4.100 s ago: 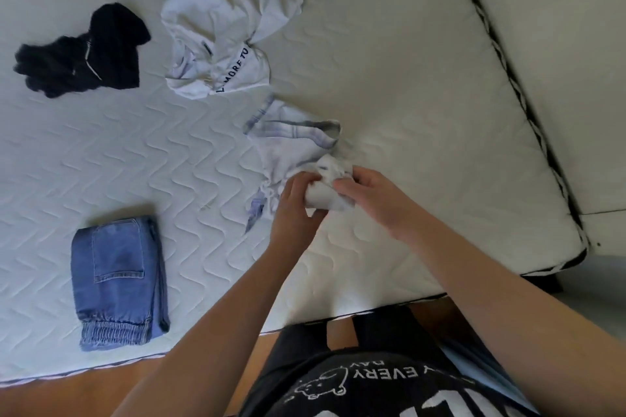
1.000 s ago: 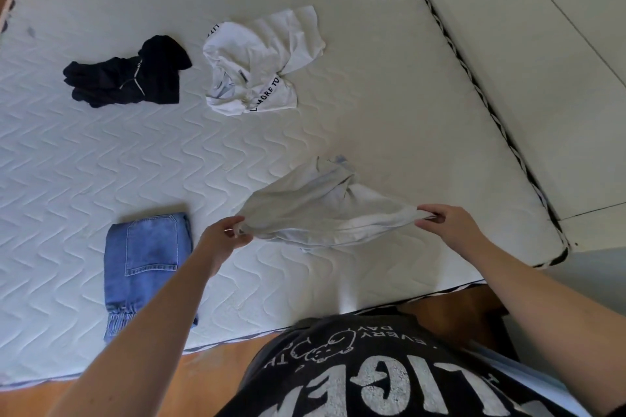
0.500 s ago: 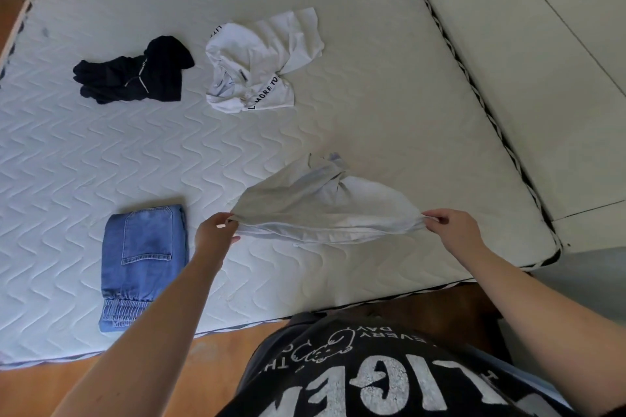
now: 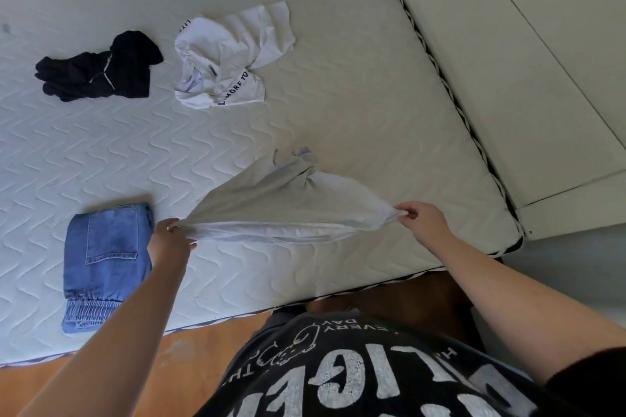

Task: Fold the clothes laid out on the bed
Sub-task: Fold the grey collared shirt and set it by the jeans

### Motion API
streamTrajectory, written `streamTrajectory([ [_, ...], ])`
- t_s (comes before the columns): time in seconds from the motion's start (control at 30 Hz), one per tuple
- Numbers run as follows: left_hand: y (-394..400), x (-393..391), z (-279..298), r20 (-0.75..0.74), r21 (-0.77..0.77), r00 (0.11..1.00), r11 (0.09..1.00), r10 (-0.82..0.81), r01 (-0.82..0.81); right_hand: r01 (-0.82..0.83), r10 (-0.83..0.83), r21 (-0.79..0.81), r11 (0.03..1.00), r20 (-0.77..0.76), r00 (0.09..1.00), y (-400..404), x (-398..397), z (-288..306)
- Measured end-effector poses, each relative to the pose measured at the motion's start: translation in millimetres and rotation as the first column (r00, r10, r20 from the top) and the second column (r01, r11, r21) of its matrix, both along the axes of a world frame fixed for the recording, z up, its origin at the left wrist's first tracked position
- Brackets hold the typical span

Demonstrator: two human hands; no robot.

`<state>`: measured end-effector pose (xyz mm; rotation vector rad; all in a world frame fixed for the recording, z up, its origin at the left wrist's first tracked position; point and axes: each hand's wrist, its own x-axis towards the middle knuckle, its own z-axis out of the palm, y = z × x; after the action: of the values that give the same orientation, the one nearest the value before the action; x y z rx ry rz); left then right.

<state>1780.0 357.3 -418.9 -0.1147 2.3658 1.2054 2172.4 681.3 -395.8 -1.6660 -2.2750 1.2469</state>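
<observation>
Clearly soft, light and floppy, grey garment [image 4: 281, 203] stretched above the bed's [image 4: 338, 95] near edge, pinched at opposite hem corners by left hand [image 4: 169, 240] and right hand [image 4: 423, 220], best gripped there.

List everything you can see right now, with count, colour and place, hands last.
mattress: one, white quilted, fills most of the view
black garment: one, crumpled, far left of the mattress
white shirt: one, dark lettering, crumpled, right of the black garment
jeans: one, blue, folded, near left edge
grey garment: one, light grey, stretched between both hands above the mattress
floor: orange-brown, below the mattress edge
left hand: fingers grip the grey garment's left end
right hand: fingers pinch its right end
</observation>
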Motion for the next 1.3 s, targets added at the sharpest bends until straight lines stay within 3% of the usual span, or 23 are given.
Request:
streamTrajectory([
  [0.2,0,16,18,-0.104,-0.102,0.994,0.995,-0.019,0.008,-0.056,0.056,-0.049,0.997,-0.004,0.998,8,3,-4],
  [0.43,-13,11,31,-0.174,-0.255,0.975,0.963,-0.137,0.090,0.056,-0.060,-0.075,0.996,-0.062,0.996,12,3,-17],
  [0.6,-19,3,27,-0.137,-0.373,0.970,0.918,-0.200,0.136,0.171,-0.189,-0.132,0.976,-0.137,0.972,20,15,-10],
  [0.7,-10,5,29,-0.096,-0.295,0.982,0.947,-0.165,0.130,0.200,-0.262,-0.227,0.953,-0.286,0.922,30,12,-6],
  [0.83,17,4,49,-0.096,-0.228,0.967,0.951,-0.235,0.208,0.262,-0.409,-0.357,0.896,-0.440,0.799,38,-13,8],
  [0.97,58,-24,75,-0.048,0.167,0.997,0.984,-0.063,0.070,0.349,-0.544,-0.428,0.834,-0.530,0.651,51,-58,31],
  [1.17,132,-106,150,0.016,0.437,1.000,0.900,-0.025,0.015,0.424,-0.570,-0.391,0.817,-0.662,0.486,107,-137,105],
  [1.3,182,-162,212,-0.050,0.503,0.994,0.857,-0.097,0.109,0.420,-0.496,-0.309,0.853,-0.731,0.470,156,-177,175],
])
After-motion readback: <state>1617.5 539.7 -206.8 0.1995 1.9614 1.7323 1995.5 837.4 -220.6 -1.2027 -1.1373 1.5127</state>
